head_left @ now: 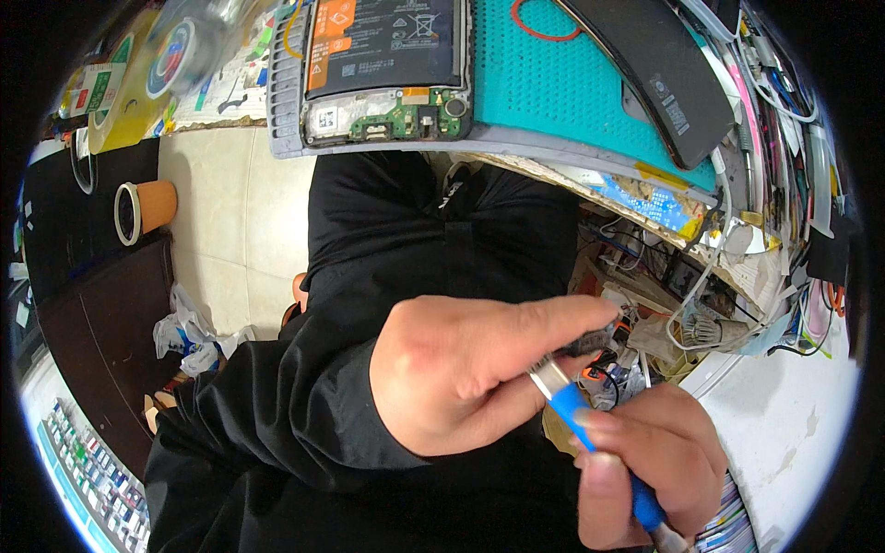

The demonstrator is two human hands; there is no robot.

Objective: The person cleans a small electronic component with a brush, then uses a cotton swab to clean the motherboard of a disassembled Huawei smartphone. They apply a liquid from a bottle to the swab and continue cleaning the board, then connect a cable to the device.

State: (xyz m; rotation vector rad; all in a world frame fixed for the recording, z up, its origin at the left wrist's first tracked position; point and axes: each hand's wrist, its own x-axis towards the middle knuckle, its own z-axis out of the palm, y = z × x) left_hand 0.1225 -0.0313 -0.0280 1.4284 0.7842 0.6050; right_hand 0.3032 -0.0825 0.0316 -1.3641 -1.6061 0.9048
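My right hand grips a small brush by its blue handle, with the thumb and fingers wrapped round it. The brush has a silver metal collar and dark bristles. My left hand is closed around the bristle end, the index finger lying along the dark bristles and the thumb side below; part of the bristles is hidden. Both hands are above my lap, apart from the bench. On the bench lies an opened phone, its black battery and green circuit board exposed.
A teal perforated mat covers the bench, with a black phone back panel and a red rubber ring on it. Cables and tools crowd the right side. A brown bin and a plastic bag are at left.
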